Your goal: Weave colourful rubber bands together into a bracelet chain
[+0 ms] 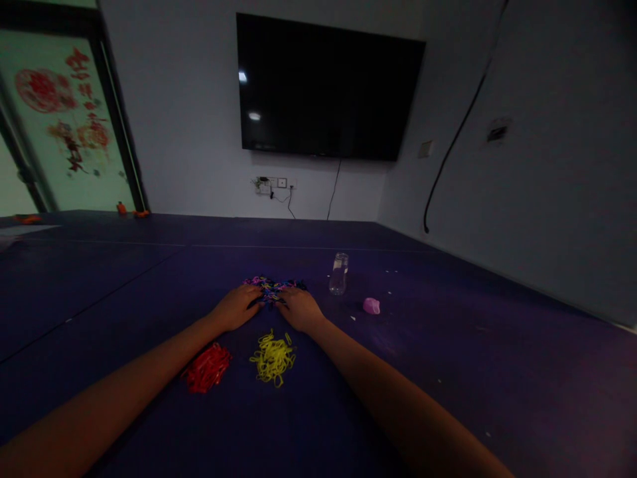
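Note:
Both of my arms reach forward over the dark blue-purple surface to a pile of mixed-colour rubber bands (269,287). My left hand (239,307) rests on the pile's left side, fingers stretched out and apart. On the right side of the same pile lies my right hand (299,308), its fingers also extended and the thumb apart. Neither hand is closed around anything. Closer to me, between the forearms, sits a heap of yellow rubber bands (273,358). A heap of red rubber bands (208,367) lies beside my left forearm.
A clear bottle (339,275) stands upright right of the pile, near a pink lid-like object (371,305). Small white scraps dot the surface (448,352). A television (328,86) hangs on the far wall, with sockets and cables below. Small orange objects (141,214) lie near the door.

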Demonstrator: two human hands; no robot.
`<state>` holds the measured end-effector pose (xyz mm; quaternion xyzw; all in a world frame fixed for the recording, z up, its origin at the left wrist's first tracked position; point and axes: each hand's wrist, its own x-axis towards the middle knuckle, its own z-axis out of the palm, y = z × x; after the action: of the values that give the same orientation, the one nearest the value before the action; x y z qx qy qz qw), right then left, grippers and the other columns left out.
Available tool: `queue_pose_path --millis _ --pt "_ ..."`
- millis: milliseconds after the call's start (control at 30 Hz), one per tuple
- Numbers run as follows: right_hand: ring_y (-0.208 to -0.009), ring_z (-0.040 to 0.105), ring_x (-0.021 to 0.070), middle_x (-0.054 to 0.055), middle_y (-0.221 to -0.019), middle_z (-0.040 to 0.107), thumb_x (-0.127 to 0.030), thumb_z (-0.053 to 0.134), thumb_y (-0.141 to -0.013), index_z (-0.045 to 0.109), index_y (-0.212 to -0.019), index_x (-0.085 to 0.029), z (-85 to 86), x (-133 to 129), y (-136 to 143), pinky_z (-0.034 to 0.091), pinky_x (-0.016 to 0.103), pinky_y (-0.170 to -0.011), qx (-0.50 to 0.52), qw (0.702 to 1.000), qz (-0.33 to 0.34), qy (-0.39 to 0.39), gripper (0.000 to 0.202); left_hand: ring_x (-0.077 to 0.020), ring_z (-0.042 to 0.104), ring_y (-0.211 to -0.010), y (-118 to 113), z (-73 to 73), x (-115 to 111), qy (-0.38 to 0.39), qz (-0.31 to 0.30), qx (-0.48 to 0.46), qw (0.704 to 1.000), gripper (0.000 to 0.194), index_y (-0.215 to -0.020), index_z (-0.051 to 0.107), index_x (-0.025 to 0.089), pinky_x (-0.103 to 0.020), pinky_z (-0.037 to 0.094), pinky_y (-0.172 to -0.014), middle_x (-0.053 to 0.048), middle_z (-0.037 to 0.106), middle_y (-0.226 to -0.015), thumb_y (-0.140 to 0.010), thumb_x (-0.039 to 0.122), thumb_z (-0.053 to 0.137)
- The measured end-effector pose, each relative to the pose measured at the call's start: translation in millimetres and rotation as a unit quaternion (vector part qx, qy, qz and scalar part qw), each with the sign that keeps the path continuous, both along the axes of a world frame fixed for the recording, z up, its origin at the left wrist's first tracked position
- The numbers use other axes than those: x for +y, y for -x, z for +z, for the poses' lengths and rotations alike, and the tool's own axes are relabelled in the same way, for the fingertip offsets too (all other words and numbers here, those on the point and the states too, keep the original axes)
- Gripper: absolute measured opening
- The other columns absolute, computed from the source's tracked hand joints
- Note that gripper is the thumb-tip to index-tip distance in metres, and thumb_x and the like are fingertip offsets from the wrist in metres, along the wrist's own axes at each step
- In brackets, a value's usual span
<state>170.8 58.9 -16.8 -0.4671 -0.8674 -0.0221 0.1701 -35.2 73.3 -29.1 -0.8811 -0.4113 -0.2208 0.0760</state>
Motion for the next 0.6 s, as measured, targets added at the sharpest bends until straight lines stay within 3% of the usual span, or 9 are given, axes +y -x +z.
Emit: queue_pose_path --millis 600 --pt "-0.119 0.051 0.0222 0.012 -0.126 0.059 -0.032 0.042 -0.093 0.062 -0.114 -0.015 -1.8 1.9 -0.8 0.038 0.034 -0.099 -0.002 1.0 0.001 0.0 0.034 -0.0234 0.058 -0.106 -1.8 1.6 -2.1 -0.007 0.007 0.015 1.0 0.026 -0.107 0.063 0.016 -0.038 0.045 -0.095 -0.011 0.065 -0.113 -0.091 0.028 0.046"
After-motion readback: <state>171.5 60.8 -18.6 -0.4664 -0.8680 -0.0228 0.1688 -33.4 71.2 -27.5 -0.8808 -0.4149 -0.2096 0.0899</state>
